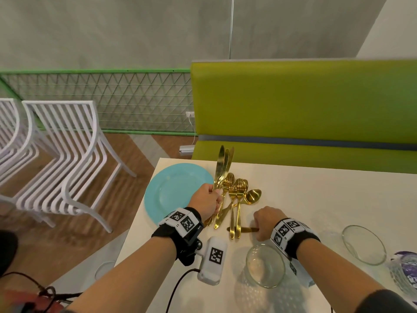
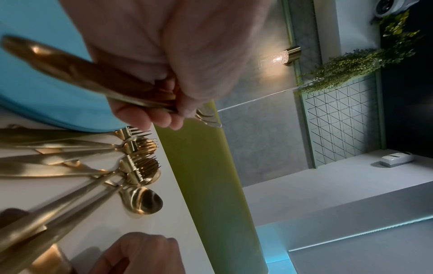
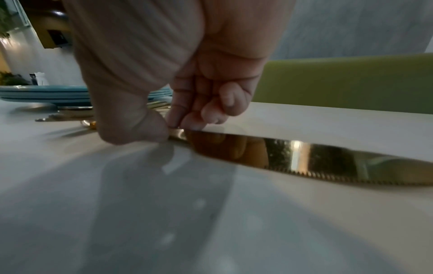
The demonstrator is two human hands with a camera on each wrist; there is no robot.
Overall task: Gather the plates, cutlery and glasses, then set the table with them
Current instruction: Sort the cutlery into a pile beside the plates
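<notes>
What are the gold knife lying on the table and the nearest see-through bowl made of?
The serrated gold knife looks like metal with a polished, maybe plated, gold finish: it mirrors its surroundings. The clear round bowl looks like glass, though clear plastic is possible: the white table shows through it.
</notes>
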